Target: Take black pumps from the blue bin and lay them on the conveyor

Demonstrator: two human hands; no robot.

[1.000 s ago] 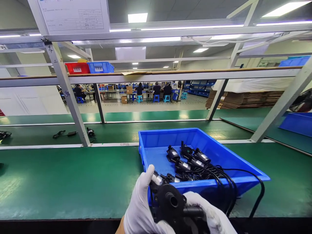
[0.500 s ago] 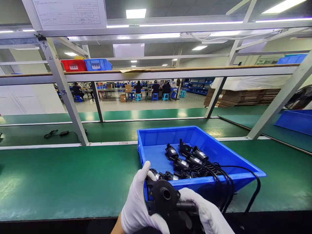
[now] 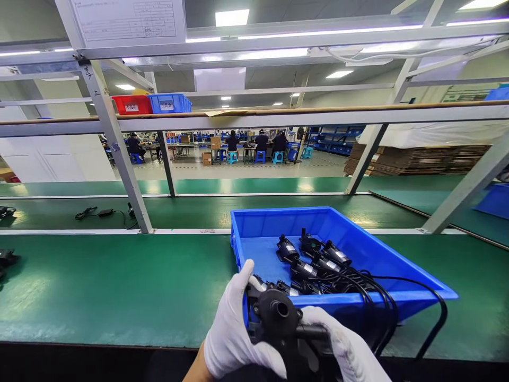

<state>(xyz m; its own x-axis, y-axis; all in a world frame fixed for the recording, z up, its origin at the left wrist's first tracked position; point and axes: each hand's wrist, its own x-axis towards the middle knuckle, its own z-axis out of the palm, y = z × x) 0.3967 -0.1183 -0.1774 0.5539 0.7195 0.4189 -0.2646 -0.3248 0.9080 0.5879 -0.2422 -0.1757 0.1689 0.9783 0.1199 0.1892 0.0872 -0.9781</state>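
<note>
Both gloved hands, the left hand [image 3: 233, 339] and the right hand [image 3: 348, 353], are clenched around one black pump [image 3: 284, 323] held low over the green bench's [image 3: 111, 286] near edge. Its round ported face looks up toward the wearer, its long body running down and away, just before the blue bin [image 3: 397, 270] of similar pumps [image 3: 314, 260].

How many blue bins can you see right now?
3: the big blue bin before the hands, one on the top shelf, one at far right; others may be hidden.
</note>
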